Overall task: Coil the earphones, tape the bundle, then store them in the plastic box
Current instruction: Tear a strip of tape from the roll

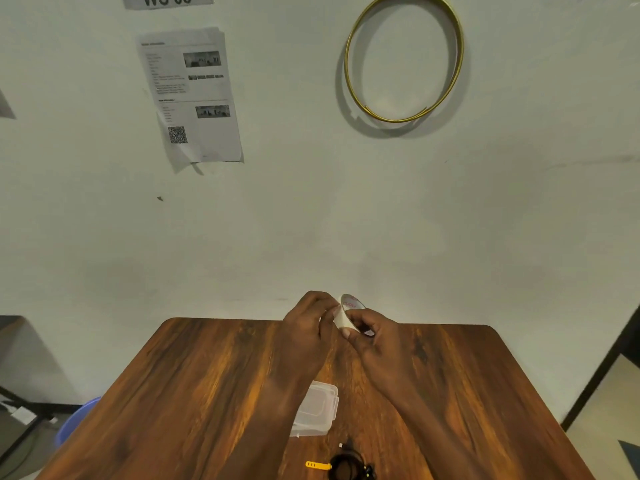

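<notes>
Here, both hands are raised above the far half of a wooden table with dark, streaked grain and rounded corners. The right hand is closed around a roll of white tape, thumb on the outer band and fingers at the rim; the core's inner face shows red print. The left hand meets the roll on its left side, fingertips pinched against the band, apparently at the tape's loose end, though the view is too coarse to confirm it. The coiled black earphones lie on the tabletop at the near edge, well below and apart from both hands, with a yellow tie projecting to their left. A clear, rectangular plastic box with rounded corners and its lid closed rests between the coil and the hands, partly hidden by the left forearm. A brass-coloured hoop and a printed sheet hang on the pale wall behind.
</notes>
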Available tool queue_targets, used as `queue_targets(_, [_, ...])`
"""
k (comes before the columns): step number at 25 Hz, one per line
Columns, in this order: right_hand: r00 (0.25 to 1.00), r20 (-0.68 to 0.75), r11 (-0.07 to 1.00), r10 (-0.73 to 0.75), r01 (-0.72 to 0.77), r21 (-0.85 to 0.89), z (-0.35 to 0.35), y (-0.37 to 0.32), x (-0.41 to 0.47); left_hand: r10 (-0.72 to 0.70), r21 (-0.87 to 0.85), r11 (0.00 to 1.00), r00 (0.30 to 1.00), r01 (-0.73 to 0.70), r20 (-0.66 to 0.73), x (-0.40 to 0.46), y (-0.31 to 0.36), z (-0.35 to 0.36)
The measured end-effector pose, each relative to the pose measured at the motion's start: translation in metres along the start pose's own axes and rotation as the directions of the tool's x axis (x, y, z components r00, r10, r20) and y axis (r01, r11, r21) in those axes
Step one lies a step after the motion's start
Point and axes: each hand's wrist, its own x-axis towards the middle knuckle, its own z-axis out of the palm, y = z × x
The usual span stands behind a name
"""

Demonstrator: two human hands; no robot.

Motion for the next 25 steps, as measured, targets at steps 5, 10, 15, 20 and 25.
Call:
queue_targets(5, [0.999, -0.014, 0.999, -0.038, 0.038, -0.024, 0.001, 0.000, -0.003, 0.101, 0.138, 0.984, 0.992, -0.111, 0.077, 0.001, 0.002, 0.006])
queue_targets(10, [0.998, 0.067, 0.997, 0.008, -0.013, 0.076, -0.013, 0.010, 0.007, -0.320, -0.106, 0.935, 0.935, 0.338, 0.153, 0.011, 0.001, -0.003])
queue_targets(15, [0.971, 0.079, 0.880, 0.224, -0.237, 0.411, -0.033, 0.018, 0.031, -0.012, -0.180, 0.981, 0.954, 0.069, 0.299, 0.010, 0.004, -0.015])
queue_targets(20, [0.947, 0.154, 0.821, 0.281, -0.320, 0.473, -0.043, 0.036, 0.050, 0.112, -0.269, 0.963, 0.907, 0.002, 0.406, 0.014, 0.012, -0.014])
queue_targets(25, [0.917, 0.291, 0.828, 0.273, -0.378, 0.414, -0.048, 0.027, 0.049, 0.038, -0.294, 0.953, 0.932, 0.075, 0.360, 0.014, 0.022, -0.004])
